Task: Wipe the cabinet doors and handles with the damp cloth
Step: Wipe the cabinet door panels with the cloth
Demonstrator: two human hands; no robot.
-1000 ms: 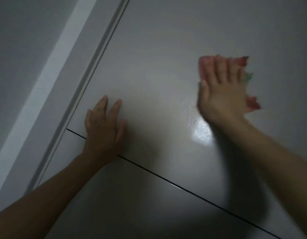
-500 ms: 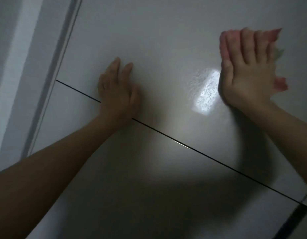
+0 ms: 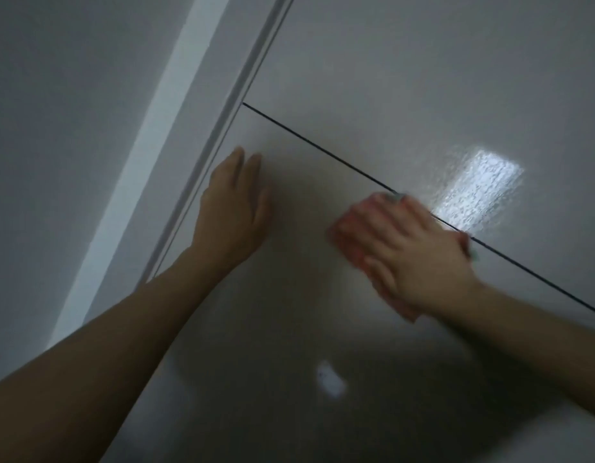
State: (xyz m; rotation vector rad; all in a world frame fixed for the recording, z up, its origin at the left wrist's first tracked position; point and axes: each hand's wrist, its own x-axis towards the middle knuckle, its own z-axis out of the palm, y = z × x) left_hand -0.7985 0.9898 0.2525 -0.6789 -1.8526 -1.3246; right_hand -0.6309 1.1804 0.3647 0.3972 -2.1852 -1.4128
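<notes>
Two glossy white cabinet doors fill the view: an upper door (image 3: 406,78) and a lower door (image 3: 289,329), split by a thin dark gap (image 3: 322,150) that runs diagonally. My right hand (image 3: 413,252) lies flat with straight fingers on a pink cloth (image 3: 346,237) and presses it against the lower door just below the gap; the hand is blurred. Most of the cloth is hidden under the hand. My left hand (image 3: 234,208) rests flat on the lower door near its left edge, holding nothing. No handle is in view.
A white frame strip (image 3: 229,105) borders the doors on the left, with a grey wall (image 3: 55,128) beyond it. A bright wet-looking reflection (image 3: 480,192) shines on the upper door above my right hand.
My right hand has swept the cloth down and left from the upper door to the lower door. The left hand now lies fully below the gap, and the view has shifted.
</notes>
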